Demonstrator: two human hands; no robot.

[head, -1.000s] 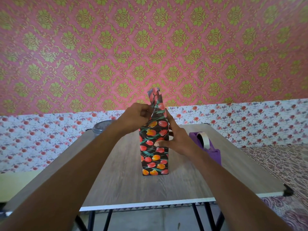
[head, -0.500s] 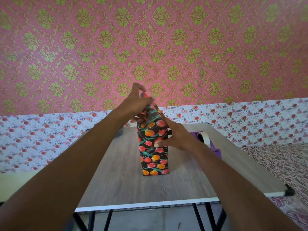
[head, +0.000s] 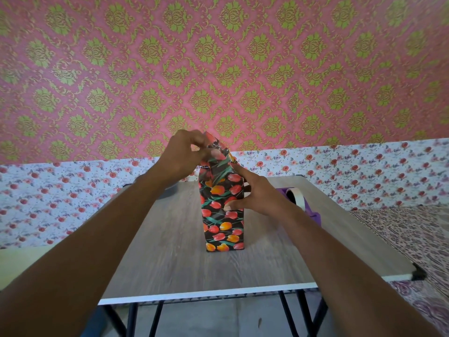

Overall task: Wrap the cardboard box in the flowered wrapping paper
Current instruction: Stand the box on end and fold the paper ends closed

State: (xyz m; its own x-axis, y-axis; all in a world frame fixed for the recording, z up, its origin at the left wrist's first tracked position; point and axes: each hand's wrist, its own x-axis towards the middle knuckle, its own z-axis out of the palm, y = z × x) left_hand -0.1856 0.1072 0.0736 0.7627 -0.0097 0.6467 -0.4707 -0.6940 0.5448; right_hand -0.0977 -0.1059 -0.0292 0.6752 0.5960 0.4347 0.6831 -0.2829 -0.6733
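The rectangular wood-grain table with white edge and black metal legs (head: 170, 259) carries the work. At its centre the tall cardboard box (head: 222, 222) stands upright on one end. Its sides are fully covered by the glossy black wrapping paper printed with red and orange tulips (head: 224, 190), so no cardboard is visible. Just right of the box, toward the far edge, sits the purple plastic tape dispenser with its white roll (head: 300, 203). The right hand (head: 258, 195) grasps the box's upper right side: thumb on the near face, index finger laid up the slanted fold. The left hand (head: 185, 155) pinches the loose top flap of paper (head: 220, 152) between thumb and fingertips. Step in hand, by judgement: closing the upper end. The next move calls for creasing this flap flat onto the top while the box is held steady, then freeing one hand to reach the dispenser for tape.
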